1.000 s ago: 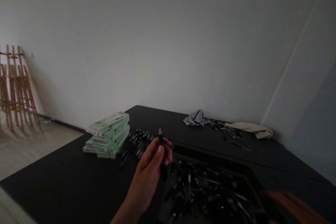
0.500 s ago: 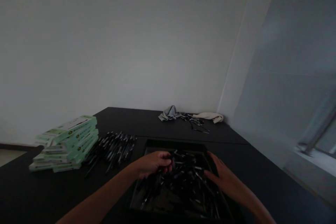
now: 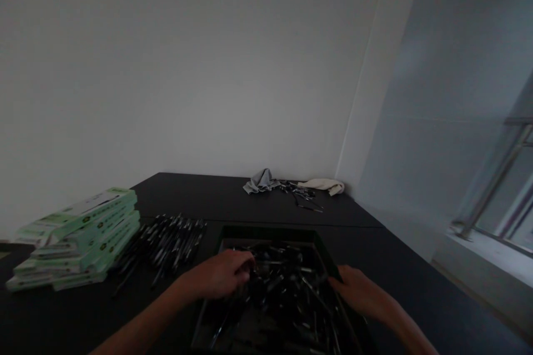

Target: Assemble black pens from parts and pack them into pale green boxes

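Observation:
A black tray (image 3: 270,232) full of dark pen parts (image 3: 287,288) sits on the black table right in front of me. My left hand (image 3: 220,274) reaches into the tray's left side, fingers curled down among the parts; what they grip is hidden. My right hand (image 3: 360,294) rests on the tray's right rim with its fingers bent toward the parts. To the left of the tray a loose row of assembled black pens (image 3: 166,238) lies on the table.
A stack of green and white boxes (image 3: 79,236) stands at the left. At the far back edge lie a grey cloth (image 3: 259,180), a few scattered pens (image 3: 300,193) and a cream cloth (image 3: 322,184). A window rail (image 3: 491,183) shows at the right.
A second ago my left hand held a small black part up above the table; it has since dropped into the tray. The right hand came onto the tray's rim, and my view swung right.

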